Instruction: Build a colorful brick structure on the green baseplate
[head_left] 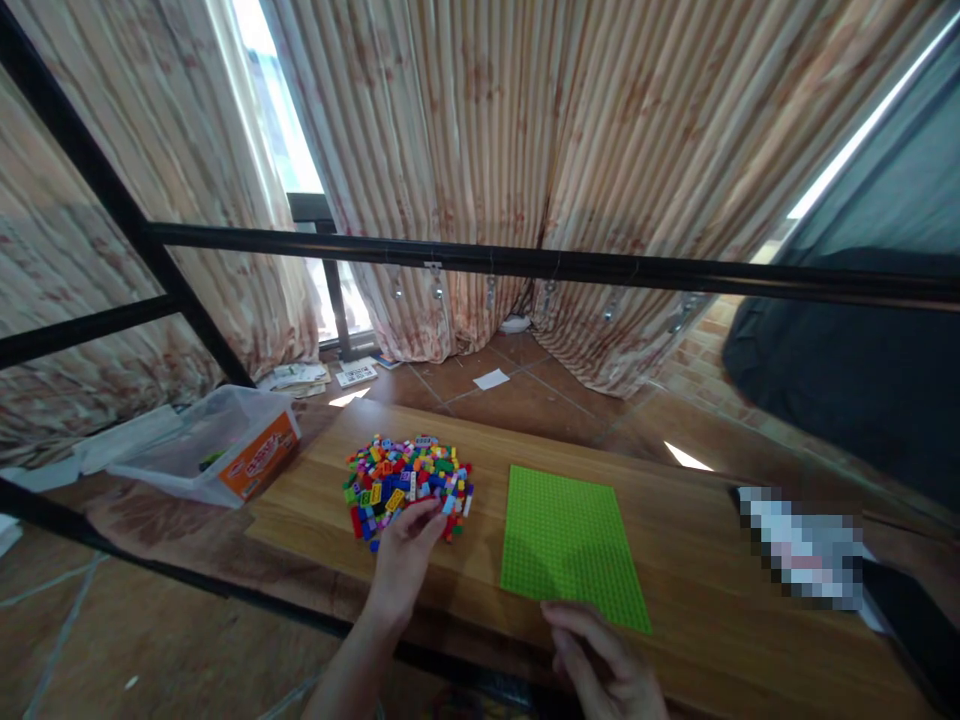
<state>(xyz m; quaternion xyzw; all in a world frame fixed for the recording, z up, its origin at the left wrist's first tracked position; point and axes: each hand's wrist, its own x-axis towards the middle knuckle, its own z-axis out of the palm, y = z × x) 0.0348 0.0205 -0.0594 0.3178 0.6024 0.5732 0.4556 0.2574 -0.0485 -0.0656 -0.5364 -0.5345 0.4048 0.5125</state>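
A heap of small multicoloured building bricks lies on the wooden table. At its near edge is my left hand, its fingers curled together against the bricks; whatever is between the fingertips is too small to make out. Right of the heap a green studded baseplate lies flat, with no bricks on it. My right hand is at the near edge of the baseplate, fingers bent inward towards the thumb. Whether a small piece is in that hand is hidden.
A clear plastic box with an orange label stands at the table's left end. A blurred-out packet and a dark flat object lie at the right. A black metal rail crosses beyond the table, before patterned curtains.
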